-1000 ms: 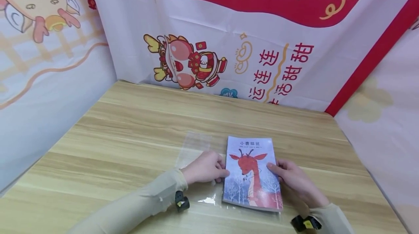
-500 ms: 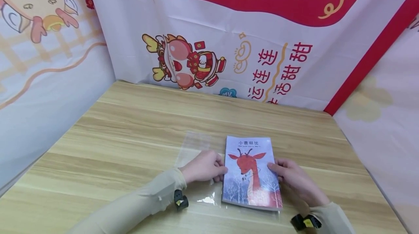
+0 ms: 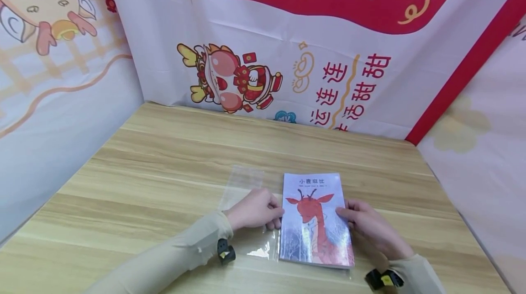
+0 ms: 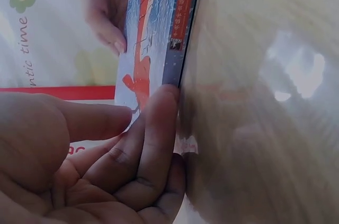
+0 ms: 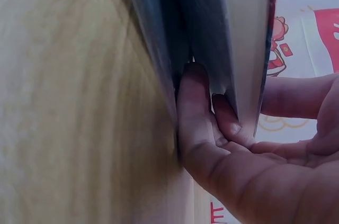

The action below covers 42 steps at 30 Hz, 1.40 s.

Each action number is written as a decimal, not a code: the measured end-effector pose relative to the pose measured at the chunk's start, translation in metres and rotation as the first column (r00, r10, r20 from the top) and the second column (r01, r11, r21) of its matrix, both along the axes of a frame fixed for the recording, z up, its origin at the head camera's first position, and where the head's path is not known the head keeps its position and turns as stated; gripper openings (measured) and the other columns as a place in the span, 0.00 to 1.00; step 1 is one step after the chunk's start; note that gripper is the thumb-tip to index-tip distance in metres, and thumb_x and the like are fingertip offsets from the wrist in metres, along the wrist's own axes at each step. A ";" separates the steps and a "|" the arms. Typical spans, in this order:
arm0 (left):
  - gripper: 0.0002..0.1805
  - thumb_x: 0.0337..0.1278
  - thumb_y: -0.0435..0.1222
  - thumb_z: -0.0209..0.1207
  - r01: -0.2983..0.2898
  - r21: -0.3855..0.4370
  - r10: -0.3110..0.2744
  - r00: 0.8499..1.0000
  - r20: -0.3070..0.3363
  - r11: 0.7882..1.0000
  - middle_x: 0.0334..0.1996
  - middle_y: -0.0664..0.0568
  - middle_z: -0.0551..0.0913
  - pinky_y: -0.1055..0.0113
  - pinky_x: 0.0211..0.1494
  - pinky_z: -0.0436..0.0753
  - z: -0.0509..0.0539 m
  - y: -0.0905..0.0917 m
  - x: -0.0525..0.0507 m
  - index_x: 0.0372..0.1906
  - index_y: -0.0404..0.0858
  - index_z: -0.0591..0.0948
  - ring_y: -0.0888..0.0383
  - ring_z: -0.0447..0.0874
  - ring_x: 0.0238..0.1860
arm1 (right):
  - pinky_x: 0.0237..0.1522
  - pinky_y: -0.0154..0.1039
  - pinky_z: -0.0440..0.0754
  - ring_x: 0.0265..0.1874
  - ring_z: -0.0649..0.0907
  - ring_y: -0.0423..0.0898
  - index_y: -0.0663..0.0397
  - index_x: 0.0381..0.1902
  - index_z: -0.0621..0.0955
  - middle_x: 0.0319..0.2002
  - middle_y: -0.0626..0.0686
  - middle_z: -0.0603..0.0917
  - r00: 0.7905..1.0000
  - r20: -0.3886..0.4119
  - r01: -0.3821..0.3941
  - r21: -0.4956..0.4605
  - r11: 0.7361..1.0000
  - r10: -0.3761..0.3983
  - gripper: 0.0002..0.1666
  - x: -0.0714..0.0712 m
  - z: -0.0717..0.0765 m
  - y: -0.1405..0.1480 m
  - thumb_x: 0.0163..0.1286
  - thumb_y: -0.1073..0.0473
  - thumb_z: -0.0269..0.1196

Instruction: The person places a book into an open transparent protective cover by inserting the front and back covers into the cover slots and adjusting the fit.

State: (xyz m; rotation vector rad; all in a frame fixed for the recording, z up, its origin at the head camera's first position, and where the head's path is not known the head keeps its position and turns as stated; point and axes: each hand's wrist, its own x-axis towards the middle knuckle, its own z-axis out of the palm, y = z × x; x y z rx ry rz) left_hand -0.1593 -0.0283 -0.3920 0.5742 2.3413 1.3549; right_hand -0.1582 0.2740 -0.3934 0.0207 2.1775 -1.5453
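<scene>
A paperback book (image 3: 316, 221) with a red deer on a blue-white cover lies over a clear plastic sleeve (image 3: 242, 180) on the table. My left hand (image 3: 255, 209) is at its left edge. In the left wrist view, the thumb lies by the cover and the curled index finger touches the spine (image 4: 176, 38). My right hand (image 3: 371, 228) grips the right edge, thumb on the cover. Seen from the right wrist, its fingers (image 5: 196, 102) reach under the book's pages (image 5: 246, 38), beside a dark sheet-like layer.
The wood-grain table (image 3: 164, 170) spreads to the left and behind the book. A white and red printed cloth (image 3: 267, 34) hangs along the back edge, with more cloth at both sides. Black wrist straps (image 3: 384, 279) sit on the sleeves.
The book has shifted slightly toward me and its tilt has changed, so the glare on the cover differs. Both hands stay at its edges.
</scene>
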 end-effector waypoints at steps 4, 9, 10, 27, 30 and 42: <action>0.09 0.64 0.29 0.60 0.003 -0.004 -0.003 1.000 0.013 1.000 0.18 0.51 0.83 0.61 0.23 0.84 0.002 0.000 0.001 0.28 0.34 0.86 0.53 0.85 0.21 | 0.40 0.40 0.78 0.40 0.79 0.49 0.70 0.56 0.75 0.43 0.57 0.82 1.000 -0.004 0.000 0.014 1.000 0.000 0.21 0.001 0.001 0.000 0.76 0.56 0.55; 0.09 0.64 0.29 0.60 0.008 -0.012 -0.008 1.000 0.022 1.000 0.18 0.51 0.83 0.61 0.24 0.84 0.003 0.000 0.001 0.28 0.34 0.85 0.53 0.85 0.22 | 0.44 0.42 0.79 0.43 0.80 0.51 0.70 0.58 0.74 0.46 0.59 0.81 1.000 -0.005 -0.012 0.000 1.000 0.012 0.22 0.001 0.001 0.001 0.76 0.58 0.54; 0.09 0.64 0.29 0.60 0.010 -0.016 -0.009 1.000 0.022 1.000 0.18 0.51 0.83 0.60 0.24 0.84 0.003 0.000 0.001 0.28 0.34 0.85 0.53 0.85 0.22 | 0.45 0.42 0.79 0.44 0.80 0.51 0.70 0.58 0.74 0.46 0.59 0.81 1.000 -0.002 -0.010 -0.001 1.000 0.010 0.22 0.001 0.001 0.001 0.76 0.57 0.54; 0.09 0.63 0.30 0.61 0.027 -0.060 -0.027 1.000 0.002 0.998 0.18 0.54 0.84 0.64 0.24 0.83 0.000 -0.002 -0.002 0.26 0.36 0.85 0.55 0.85 0.22 | 0.47 0.43 0.78 0.45 0.79 0.51 0.70 0.61 0.73 0.47 0.58 0.80 0.996 -0.063 -0.054 0.054 0.997 0.058 0.23 0.001 0.000 0.000 0.77 0.58 0.53; 0.10 0.63 0.30 0.61 0.026 -0.065 -0.026 1.000 0.002 0.998 0.18 0.54 0.84 0.64 0.24 0.83 0.001 -0.002 -0.001 0.26 0.37 0.85 0.55 0.85 0.22 | 0.47 0.43 0.78 0.45 0.79 0.51 0.68 0.60 0.74 0.47 0.58 0.80 0.997 -0.058 -0.044 0.064 0.997 0.047 0.22 0.000 0.001 -0.001 0.76 0.58 0.54; 0.11 0.62 0.29 0.61 0.036 -0.051 -0.036 0.999 -0.005 0.998 0.18 0.53 0.84 0.64 0.22 0.83 0.001 -0.001 0.001 0.23 0.37 0.84 0.54 0.84 0.20 | 0.51 0.41 0.76 0.49 0.77 0.50 0.71 0.58 0.74 0.49 0.59 0.80 0.995 -0.079 -0.059 0.072 0.996 0.064 0.20 0.002 0.001 -0.001 0.75 0.61 0.54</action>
